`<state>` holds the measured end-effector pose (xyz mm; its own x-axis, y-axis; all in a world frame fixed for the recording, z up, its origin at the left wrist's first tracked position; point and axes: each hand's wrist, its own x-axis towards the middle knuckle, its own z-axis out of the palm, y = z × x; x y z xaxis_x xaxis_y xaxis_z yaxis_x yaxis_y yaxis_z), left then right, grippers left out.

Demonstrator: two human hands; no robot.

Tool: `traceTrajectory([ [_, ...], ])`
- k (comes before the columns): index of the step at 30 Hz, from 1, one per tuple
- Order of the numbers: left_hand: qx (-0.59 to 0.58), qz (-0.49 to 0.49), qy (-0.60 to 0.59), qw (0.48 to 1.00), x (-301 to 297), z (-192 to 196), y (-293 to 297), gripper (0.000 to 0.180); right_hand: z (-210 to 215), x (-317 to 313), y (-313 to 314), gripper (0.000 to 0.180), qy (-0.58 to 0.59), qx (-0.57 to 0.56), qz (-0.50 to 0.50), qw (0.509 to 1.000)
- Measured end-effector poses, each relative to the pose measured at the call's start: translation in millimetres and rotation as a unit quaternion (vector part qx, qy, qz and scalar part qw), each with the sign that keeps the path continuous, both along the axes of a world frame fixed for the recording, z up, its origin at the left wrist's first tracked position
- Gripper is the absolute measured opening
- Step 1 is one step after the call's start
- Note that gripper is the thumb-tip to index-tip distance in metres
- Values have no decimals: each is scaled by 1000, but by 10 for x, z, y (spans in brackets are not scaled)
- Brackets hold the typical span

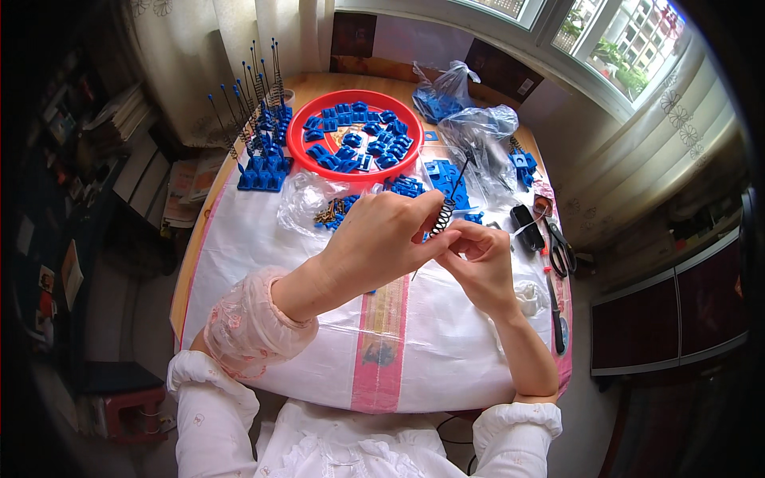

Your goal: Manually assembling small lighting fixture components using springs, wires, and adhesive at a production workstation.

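Black coiled metal spring on a thin rod (443,213) is pinched by both the left hand (374,239) and right hand (482,263), above the white cloth-covered table (263,255).

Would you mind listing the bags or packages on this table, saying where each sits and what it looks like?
Knotted clear bag: far edge, right of the red bowl; crumpled, holds blue parts.
Second clear bag: just in front of it, rumpled, mostly see-through.
Opened clear bag: near side of the bowl, flattened, with brass-coloured and blue bits.
No labels, signs or screens I can make out.
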<state>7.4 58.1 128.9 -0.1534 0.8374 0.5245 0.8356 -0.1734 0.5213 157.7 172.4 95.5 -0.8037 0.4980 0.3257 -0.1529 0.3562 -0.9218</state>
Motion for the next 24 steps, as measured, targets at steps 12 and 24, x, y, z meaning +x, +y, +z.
traceTrajectory([
  [12, -106, 16, -92, 990, -493, -827, 224, 17, 154, 153, 116, 5, 40, -23, -55, 997],
  [24, -239, -4, -106, 965, -335, -1115, 617, 19, 208, 247, 210, 6, 45, -23, -75, 996],
])
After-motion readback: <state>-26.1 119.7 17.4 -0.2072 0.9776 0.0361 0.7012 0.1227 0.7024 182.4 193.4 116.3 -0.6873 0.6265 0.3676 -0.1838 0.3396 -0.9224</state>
